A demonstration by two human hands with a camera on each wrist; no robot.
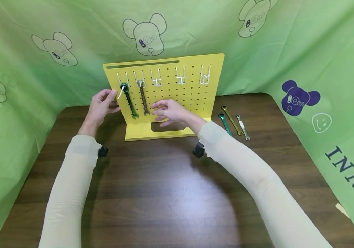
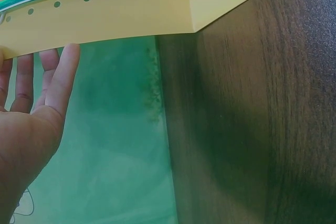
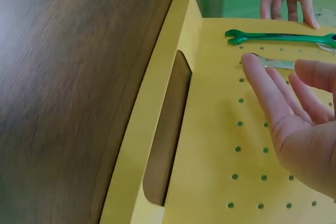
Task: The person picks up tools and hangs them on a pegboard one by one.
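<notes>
A yellow pegboard (image 1: pixel 177 100) stands upright on a dark wooden table. My left hand (image 1: pixel 100 105) pinches its left edge, the thumb in front and the other fingers behind. On the two leftmost hooks hang a dark green wrench (image 1: pixel 130 103) and a silver wrench (image 1: pixel 144 98). In front of the board, just right of the silver wrench's lower end, is my right hand (image 1: pixel 173 112), its fingers loosely bent and holding nothing. From the right wrist view, its fingertips overlap the silver wrench (image 3: pixel 281 63), and the green wrench (image 3: pixel 283 38) lies beyond.
White wire hooks (image 1: pixel 181 78) without tools are fixed along the board's upper right. Right of the board lie a teal wrench (image 1: pixel 224 123), a gold wrench (image 1: pixel 233 120) and a small silver wrench (image 1: pixel 243 126). Green printed cloth (image 1: pixel 93 41) hangs around the table (image 1: pixel 152 193).
</notes>
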